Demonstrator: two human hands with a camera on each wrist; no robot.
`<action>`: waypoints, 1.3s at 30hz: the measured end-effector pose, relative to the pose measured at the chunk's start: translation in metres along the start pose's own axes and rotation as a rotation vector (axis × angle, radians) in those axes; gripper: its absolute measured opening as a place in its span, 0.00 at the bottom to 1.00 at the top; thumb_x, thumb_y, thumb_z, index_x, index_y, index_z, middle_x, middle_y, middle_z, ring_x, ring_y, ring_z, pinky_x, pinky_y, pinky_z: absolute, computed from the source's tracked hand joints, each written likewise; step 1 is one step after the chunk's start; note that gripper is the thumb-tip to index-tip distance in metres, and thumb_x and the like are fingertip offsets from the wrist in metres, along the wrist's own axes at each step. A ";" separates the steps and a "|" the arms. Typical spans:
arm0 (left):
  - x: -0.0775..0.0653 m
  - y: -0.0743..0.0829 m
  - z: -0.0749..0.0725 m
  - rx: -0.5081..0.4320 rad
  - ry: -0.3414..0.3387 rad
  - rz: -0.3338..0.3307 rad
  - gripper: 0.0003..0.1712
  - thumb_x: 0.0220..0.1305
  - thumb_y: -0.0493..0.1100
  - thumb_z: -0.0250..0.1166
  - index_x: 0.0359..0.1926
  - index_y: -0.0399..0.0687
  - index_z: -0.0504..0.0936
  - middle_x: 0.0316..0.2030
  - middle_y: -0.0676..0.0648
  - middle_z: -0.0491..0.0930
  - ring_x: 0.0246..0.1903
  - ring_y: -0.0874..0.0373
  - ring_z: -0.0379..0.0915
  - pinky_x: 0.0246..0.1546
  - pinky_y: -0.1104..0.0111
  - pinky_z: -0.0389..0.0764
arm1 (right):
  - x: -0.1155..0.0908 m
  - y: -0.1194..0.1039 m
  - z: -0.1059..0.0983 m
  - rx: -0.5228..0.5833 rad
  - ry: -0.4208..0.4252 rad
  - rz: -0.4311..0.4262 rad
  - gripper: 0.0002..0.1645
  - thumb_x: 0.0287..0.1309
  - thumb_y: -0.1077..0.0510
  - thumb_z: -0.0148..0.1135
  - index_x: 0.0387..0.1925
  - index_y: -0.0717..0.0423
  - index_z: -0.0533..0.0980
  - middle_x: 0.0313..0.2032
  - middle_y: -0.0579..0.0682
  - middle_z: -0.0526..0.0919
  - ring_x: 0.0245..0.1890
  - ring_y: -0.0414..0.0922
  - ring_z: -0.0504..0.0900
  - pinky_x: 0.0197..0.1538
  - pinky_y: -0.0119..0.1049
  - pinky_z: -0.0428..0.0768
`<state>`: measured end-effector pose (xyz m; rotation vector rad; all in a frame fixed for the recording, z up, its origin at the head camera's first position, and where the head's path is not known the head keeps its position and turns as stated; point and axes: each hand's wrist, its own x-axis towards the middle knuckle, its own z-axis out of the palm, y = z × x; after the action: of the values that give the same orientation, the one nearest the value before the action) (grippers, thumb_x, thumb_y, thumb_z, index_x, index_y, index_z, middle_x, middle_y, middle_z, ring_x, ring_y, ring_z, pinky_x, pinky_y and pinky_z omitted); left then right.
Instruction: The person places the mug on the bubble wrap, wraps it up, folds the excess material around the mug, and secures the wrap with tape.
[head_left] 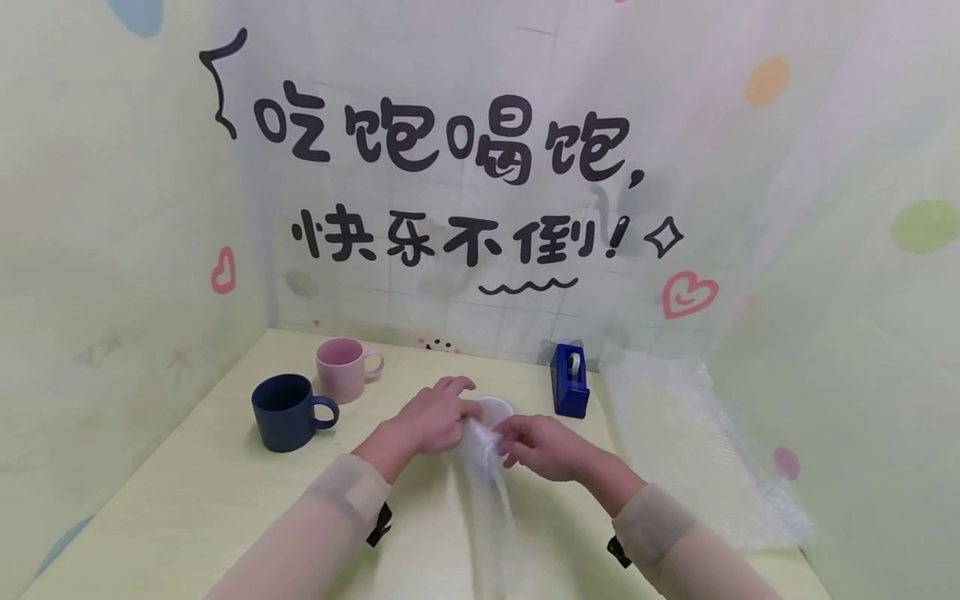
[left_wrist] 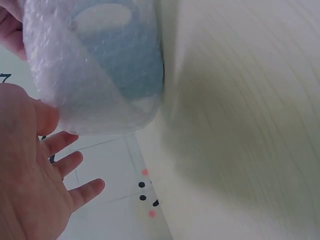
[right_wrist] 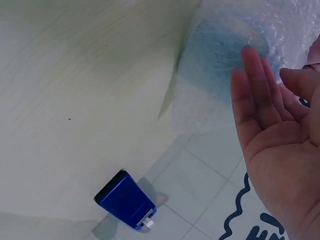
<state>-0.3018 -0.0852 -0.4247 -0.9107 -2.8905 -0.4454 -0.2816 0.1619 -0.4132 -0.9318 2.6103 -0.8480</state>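
Observation:
A light blue mug [left_wrist: 127,60] lies under a sheet of bubble wrap [left_wrist: 75,95], its handle showing through in the left wrist view. From the head view, a white round rim [head_left: 495,407] stands out at the top of the bundle between the hands. My left hand [head_left: 438,417] is at the left of the rim, thumb at the wrap's edge and the other fingers spread. Opposite it, my right hand [head_left: 546,446] pinches the wrap near the rim, its outer fingers loosely extended over the side. A loose tail of wrap hangs toward me.
A dark blue mug [head_left: 285,414] and a pink mug [head_left: 342,371] stand on the table [head_left: 202,492] at the left. Behind and right is a blue tape dispenser [head_left: 571,382]. Flat bubble wrap sheets [head_left: 675,450] lie along the right side. Printed curtains [head_left: 465,325] enclose the table.

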 end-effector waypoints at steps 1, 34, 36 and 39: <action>0.001 0.000 0.001 -0.007 0.000 -0.002 0.23 0.73 0.35 0.52 0.54 0.56 0.90 0.74 0.39 0.72 0.75 0.36 0.67 0.66 0.39 0.79 | 0.000 0.000 0.002 -0.036 0.018 -0.025 0.17 0.76 0.63 0.60 0.61 0.63 0.82 0.41 0.49 0.92 0.40 0.41 0.91 0.47 0.34 0.85; 0.012 0.002 0.017 -0.266 0.018 0.114 0.24 0.82 0.42 0.47 0.36 0.49 0.89 0.79 0.46 0.74 0.80 0.44 0.67 0.82 0.48 0.67 | -0.064 -0.016 0.051 -0.550 0.265 -0.521 0.32 0.43 0.50 0.86 0.44 0.47 0.72 0.37 0.38 0.75 0.31 0.30 0.69 0.38 0.18 0.69; 0.012 0.003 0.017 -0.263 0.013 0.105 0.25 0.82 0.42 0.46 0.34 0.49 0.89 0.79 0.46 0.74 0.81 0.44 0.66 0.82 0.48 0.67 | -0.071 -0.020 0.061 -0.610 0.299 -0.545 0.37 0.41 0.44 0.88 0.47 0.47 0.73 0.37 0.37 0.75 0.31 0.31 0.67 0.38 0.19 0.67; 0.010 0.004 0.018 -0.277 0.016 0.080 0.24 0.82 0.42 0.47 0.38 0.48 0.90 0.78 0.46 0.74 0.80 0.45 0.67 0.82 0.48 0.67 | -0.072 -0.022 0.073 -0.679 0.385 -0.623 0.31 0.48 0.44 0.87 0.47 0.47 0.76 0.38 0.36 0.78 0.33 0.32 0.74 0.39 0.20 0.72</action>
<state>-0.3079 -0.0714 -0.4397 -1.0480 -2.8106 -0.8576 -0.1858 0.1621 -0.4560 -2.0060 3.0360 -0.2220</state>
